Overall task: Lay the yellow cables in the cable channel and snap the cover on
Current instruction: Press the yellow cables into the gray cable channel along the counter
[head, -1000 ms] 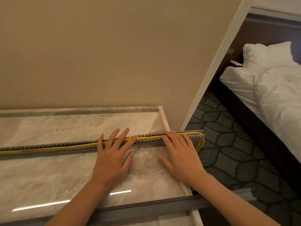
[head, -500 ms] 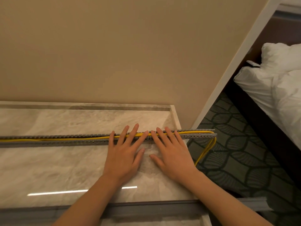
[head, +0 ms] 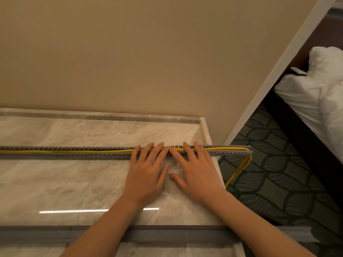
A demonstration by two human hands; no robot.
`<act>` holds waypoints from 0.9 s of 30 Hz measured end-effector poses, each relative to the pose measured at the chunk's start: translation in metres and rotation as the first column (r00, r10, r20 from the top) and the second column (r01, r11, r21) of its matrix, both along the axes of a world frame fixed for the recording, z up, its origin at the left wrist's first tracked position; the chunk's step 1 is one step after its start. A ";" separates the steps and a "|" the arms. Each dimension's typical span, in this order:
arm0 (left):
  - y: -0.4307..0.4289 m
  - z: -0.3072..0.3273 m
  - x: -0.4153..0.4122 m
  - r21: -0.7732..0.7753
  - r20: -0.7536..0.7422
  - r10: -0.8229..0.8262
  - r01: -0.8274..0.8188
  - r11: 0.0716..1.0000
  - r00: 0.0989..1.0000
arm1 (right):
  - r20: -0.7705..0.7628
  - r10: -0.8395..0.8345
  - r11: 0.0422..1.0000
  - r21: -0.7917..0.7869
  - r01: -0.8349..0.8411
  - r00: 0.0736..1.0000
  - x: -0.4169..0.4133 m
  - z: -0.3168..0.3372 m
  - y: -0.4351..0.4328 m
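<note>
A long grey slotted cable channel (head: pixel 74 153) lies across the marble counter (head: pixel 55 182), its right end overhanging the counter edge. Yellow cables (head: pixel 92 150) run along inside it and drop out of the right end in a loop toward the floor (head: pixel 239 169). My left hand (head: pixel 147 175) and my right hand (head: pixel 196 173) lie flat side by side, fingers spread, fingertips pressing on the cables in the channel near its right part. A grey cover strip (head: pixel 167 235) lies along the near edge of the counter, under my forearms.
A beige wall (head: pixel 148 52) rises right behind the counter. To the right, the floor has dark patterned carpet (head: pixel 278 182). A bed with white bedding (head: pixel 319 101) stands at the far right.
Both hands have slid together along the channel until they are almost touching. The cables' loop now hangs lower off the channel's right end. The view has shifted left.
</note>
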State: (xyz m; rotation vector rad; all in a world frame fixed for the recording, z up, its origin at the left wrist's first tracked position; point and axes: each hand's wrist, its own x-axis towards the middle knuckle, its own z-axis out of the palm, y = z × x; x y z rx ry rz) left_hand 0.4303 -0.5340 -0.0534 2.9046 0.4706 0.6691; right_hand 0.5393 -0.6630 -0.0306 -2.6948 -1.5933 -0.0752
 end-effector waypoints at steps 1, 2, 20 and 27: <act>0.000 0.000 -0.001 0.015 0.035 -0.001 0.001 1.000 0.999 | -0.002 -0.004 1.000 0.004 0.004 1.000 -0.001 0.000 0.001; -0.001 0.000 -0.002 0.031 0.054 0.000 -0.002 1.000 0.999 | 0.000 -0.009 1.000 0.005 0.009 1.000 -0.002 0.000 0.001; -0.003 0.007 -0.004 -0.032 -0.030 0.003 -0.004 0.999 1.000 | 0.003 -0.006 1.000 -0.019 0.006 1.000 -0.005 -0.001 0.000; 0.010 0.019 -0.028 -0.066 -0.243 -0.016 -0.001 0.998 0.970 | -0.132 0.031 0.999 -0.001 -0.032 0.991 -0.033 0.014 0.006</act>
